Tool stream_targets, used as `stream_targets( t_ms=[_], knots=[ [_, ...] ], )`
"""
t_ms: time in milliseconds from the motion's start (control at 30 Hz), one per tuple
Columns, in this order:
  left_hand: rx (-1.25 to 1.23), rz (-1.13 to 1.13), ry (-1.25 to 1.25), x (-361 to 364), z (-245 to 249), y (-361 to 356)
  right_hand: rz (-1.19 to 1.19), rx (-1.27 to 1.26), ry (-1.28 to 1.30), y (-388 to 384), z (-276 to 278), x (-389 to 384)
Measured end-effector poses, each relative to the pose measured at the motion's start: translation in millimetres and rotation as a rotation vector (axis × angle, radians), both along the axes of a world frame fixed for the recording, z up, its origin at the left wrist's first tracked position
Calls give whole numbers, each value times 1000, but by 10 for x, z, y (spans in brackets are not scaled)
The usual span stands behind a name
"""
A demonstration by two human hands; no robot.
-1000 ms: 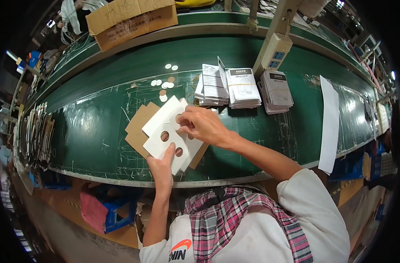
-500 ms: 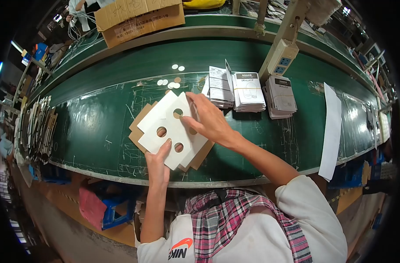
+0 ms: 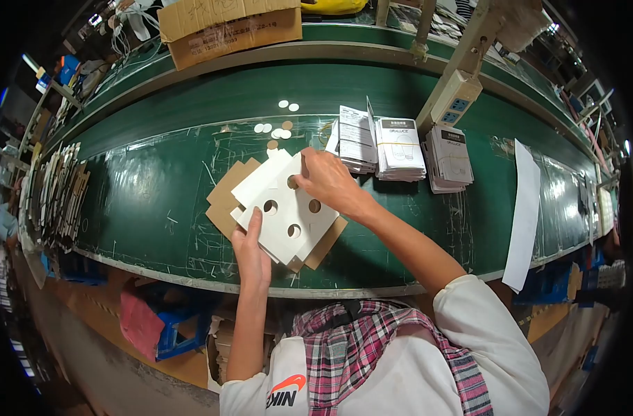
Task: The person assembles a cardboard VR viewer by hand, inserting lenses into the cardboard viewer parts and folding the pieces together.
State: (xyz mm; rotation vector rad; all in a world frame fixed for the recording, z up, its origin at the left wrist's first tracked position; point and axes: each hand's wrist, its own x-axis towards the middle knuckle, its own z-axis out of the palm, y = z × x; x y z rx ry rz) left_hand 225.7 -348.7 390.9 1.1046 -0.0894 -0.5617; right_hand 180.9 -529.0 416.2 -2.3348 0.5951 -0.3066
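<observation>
A white die-cut card [image 3: 283, 209] with several round holes and stepped edges is tilted over brown cardboard pieces [image 3: 226, 197] of similar outline. My left hand [image 3: 253, 251] grips its lower-left edge, thumb on top and fingers hidden underneath. At the upper right edge my right hand [image 3: 332, 182] holds the card, with the thumb at the upper hole and the other fingers around the edge. More white card layers show at the edges beneath. Just beyond the card lie small white discs [image 3: 263, 128] and a brown disc [image 3: 272, 145].
Banded booklet stacks [image 3: 400, 149] stand right of the card, near a post with a socket box [image 3: 457, 101]. A long white sheet [image 3: 523, 215] lies at the right. Upright cardboard pieces [image 3: 56, 197] line the left end. A carton [image 3: 233, 31] sits on the back ledge.
The white card has shifted and turned slightly, uncovering the hole near my right hand. My right thumb has moved onto the upper hole. My left thumb now lies left of its nearest hole.
</observation>
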Motion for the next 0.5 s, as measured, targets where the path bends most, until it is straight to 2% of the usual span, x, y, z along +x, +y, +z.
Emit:
stream_targets(
  t_ms=[133, 233, 333, 433, 467, 500],
  knots=[
    [18, -24, -78, 42, 9, 62, 1, -89, -88, -3, -82, 28],
    [154, 38, -347, 89, -48, 77, 15, -74, -43, -16, 5, 16],
    [585, 400, -978, 96, 11, 118, 11, -25, 3, -40, 93, 0],
    [120, 11, -477, 28, 350, 92, -12, 13, -10, -10, 170, 3],
    [35, -42, -141, 49, 306, 115, -21, 23, -24, 8, 189, 7],
    [63, -55, -140, 32, 280, 109, -11, 32, -9, 21, 200, 10]
  ],
)
